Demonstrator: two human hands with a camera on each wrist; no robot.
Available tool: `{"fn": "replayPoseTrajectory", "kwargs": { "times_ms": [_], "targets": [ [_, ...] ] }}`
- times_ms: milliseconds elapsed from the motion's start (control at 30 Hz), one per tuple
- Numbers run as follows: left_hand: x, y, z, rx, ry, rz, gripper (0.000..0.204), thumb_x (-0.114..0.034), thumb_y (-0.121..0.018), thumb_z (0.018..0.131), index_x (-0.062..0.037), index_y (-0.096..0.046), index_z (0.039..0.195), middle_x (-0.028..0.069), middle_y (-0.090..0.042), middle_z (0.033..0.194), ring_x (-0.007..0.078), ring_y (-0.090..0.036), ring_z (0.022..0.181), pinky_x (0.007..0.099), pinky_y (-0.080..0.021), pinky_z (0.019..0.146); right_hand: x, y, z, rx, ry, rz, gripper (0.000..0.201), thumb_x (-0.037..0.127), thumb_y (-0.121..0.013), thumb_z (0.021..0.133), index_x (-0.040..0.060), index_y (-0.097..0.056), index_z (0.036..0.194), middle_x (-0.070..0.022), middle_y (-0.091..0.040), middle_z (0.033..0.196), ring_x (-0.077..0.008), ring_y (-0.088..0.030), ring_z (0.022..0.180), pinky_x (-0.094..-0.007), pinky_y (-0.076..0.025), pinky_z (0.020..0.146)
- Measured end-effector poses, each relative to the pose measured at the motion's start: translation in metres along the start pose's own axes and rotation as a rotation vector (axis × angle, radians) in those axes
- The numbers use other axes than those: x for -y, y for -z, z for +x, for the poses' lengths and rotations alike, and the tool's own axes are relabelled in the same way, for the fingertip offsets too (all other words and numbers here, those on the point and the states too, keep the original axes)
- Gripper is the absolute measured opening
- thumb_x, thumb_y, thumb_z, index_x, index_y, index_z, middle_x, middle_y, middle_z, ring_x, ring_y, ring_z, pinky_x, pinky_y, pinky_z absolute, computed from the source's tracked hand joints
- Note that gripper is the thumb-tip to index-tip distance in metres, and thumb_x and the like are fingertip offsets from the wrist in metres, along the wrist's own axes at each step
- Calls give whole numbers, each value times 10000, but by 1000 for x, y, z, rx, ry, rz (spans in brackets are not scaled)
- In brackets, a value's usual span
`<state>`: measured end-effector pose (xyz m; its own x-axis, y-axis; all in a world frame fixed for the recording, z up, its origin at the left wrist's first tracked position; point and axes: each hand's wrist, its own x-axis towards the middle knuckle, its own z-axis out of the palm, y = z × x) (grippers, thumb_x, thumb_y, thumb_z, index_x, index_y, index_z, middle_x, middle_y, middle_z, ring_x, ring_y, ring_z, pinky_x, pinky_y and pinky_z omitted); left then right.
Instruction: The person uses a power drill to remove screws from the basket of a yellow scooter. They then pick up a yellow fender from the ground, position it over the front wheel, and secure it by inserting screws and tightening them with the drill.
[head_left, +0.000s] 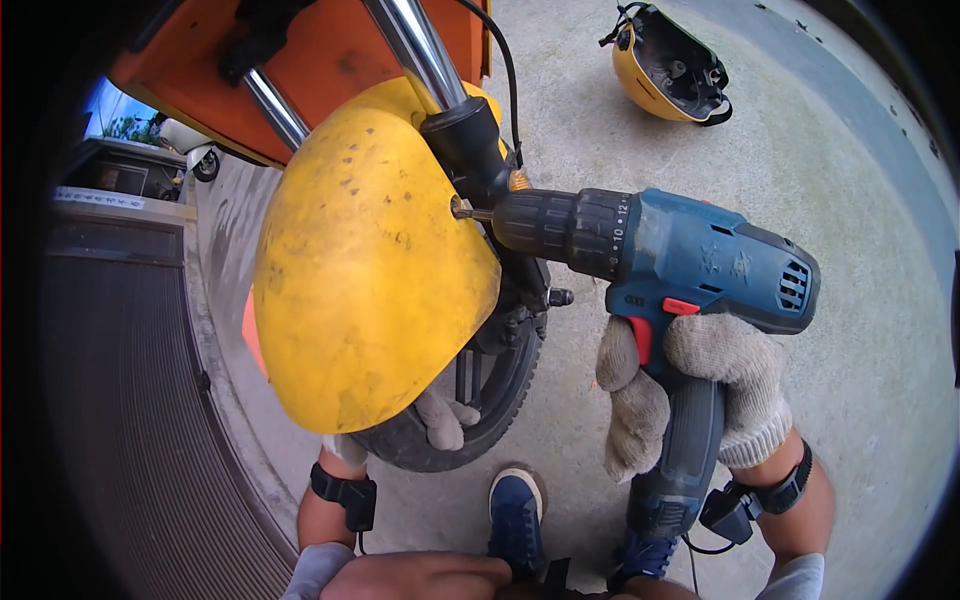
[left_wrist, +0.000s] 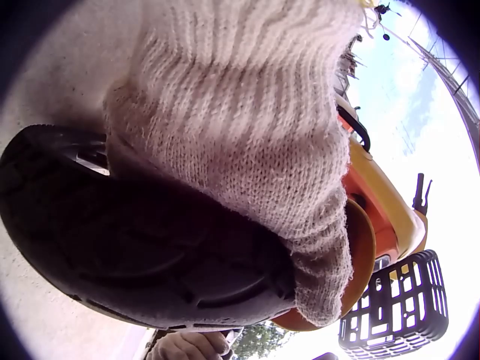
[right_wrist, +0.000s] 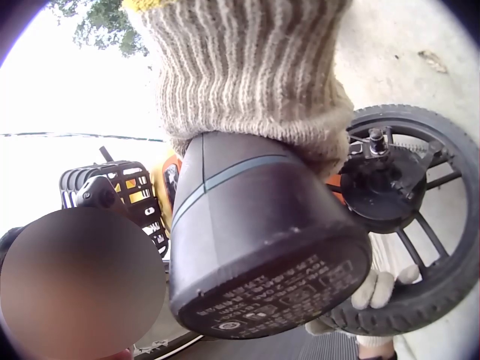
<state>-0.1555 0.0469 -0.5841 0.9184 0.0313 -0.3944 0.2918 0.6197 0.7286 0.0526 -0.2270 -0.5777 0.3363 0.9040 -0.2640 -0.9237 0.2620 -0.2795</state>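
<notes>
My gloved right hand [head_left: 735, 365] grips the handle of a blue and black cordless drill [head_left: 700, 245], index finger at the red trigger. The bit [head_left: 475, 213] points left and meets a fastener hole at the edge of a yellow front fender [head_left: 350, 270], beside the black fork leg [head_left: 465, 140]. Below the fender, my gloved left hand [left_wrist: 240, 127] holds the front tyre [left_wrist: 150, 247]; the fender hides most of this hand in the head view. In the right wrist view, its fingers [right_wrist: 375, 289] wrap over the tyre's edge, and the drill's battery base [right_wrist: 270, 247] fills the middle.
A yellow helmet [head_left: 665, 70] lies upturned on the concrete at the back right. The vehicle's orange body [head_left: 340, 70] rises behind the fender, and a black basket [left_wrist: 397, 307] shows in the left wrist view. A ribbed dark shutter [head_left: 120, 400] runs along the left. My shoe [head_left: 515, 520] is below the wheel.
</notes>
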Motion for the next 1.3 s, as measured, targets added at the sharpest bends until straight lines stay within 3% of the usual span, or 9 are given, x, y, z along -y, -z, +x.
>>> {"fn": "replayPoseTrajectory", "kwargs": {
  "times_ms": [267, 333, 500, 633, 700, 933, 1133, 1200, 1300],
  "targets": [
    [2, 2, 1, 58, -43, 53, 592, -527, -458, 967, 40, -626, 969, 210, -682, 824, 413, -677, 862, 625, -413, 971, -3, -2, 1, 28, 7, 23, 389, 154, -686, 819, -112, -588, 1085, -225, -671, 827, -301, -683, 581, -412, -613, 530],
    [3, 9, -1, -45, -35, 115, 585, -530, -465, 964, 32, -629, 963, 204, -682, 818, 406, -679, 841, 621, -416, 971, 0, -2, 1, 34, 15, 1, 374, 155, -675, 825, -112, -593, 1073, -224, -670, 813, -304, -682, 578, -409, -612, 525],
    [3, -2, -1, -27, -19, 56, 582, -535, -467, 960, 24, -633, 958, 190, -679, 801, 389, -680, 804, 617, -420, 972, 6, -2, 3, 35, -103, 101, 340, 188, -646, 849, -107, -620, 1017, -216, -669, 767, -301, -681, 574, -393, -608, 516],
    [2, -4, 1, -13, -19, 61, 580, -534, -476, 955, 23, -634, 958, 183, -675, 789, 382, -680, 795, 613, -422, 972, 6, 0, 3, 32, -80, 71, 334, 177, -648, 850, -105, -616, 1026, -213, -670, 784, -301, -680, 580, -394, -611, 532],
    [4, 4, -3, -30, -27, 78, 576, -528, -468, 960, 24, -633, 951, 185, -673, 784, 387, -680, 797, 611, -424, 970, 5, -2, -1, -65, -52, 10, 335, 167, -650, 851, -102, -609, 1046, -219, -671, 808, -305, -679, 582, -408, -614, 542],
    [9, 25, -2, 31, -61, 184, 587, -506, -413, 988, 34, -627, 908, 204, -673, 777, 415, -678, 808, 615, -426, 963, 2, -7, -3, 7, -52, -2, 352, 158, -654, 847, -96, -597, 1084, -237, -671, 831, -301, -681, 587, -420, -614, 538],
    [2, -1, 3, 24, -48, 67, 614, -524, -410, 983, 46, -628, 921, 218, -674, 788, 421, -677, 808, 626, -424, 956, 3, -4, 1, -45, -7, 13, 344, 147, -644, 844, -106, -598, 1073, -231, -671, 819, -304, -685, 588, -429, -616, 532],
    [2, -2, 3, 10, -48, 63, 614, -526, -415, 981, 47, -628, 925, 219, -675, 792, 422, -677, 809, 627, -422, 957, 2, -2, 3, 89, -50, 73, 338, 143, -647, 842, -104, -601, 1069, -226, -673, 813, -290, -685, 586, -423, -616, 534],
    [3, 2, 0, -14, -45, 54, 612, -525, -423, 979, 51, -629, 937, 219, -676, 800, 422, -677, 816, 631, -414, 965, 0, -4, 0, 3, -35, 84, 343, 152, -649, 843, -108, -601, 1062, -222, -673, 801, -282, -684, 582, -414, -616, 534]
  ]
}}
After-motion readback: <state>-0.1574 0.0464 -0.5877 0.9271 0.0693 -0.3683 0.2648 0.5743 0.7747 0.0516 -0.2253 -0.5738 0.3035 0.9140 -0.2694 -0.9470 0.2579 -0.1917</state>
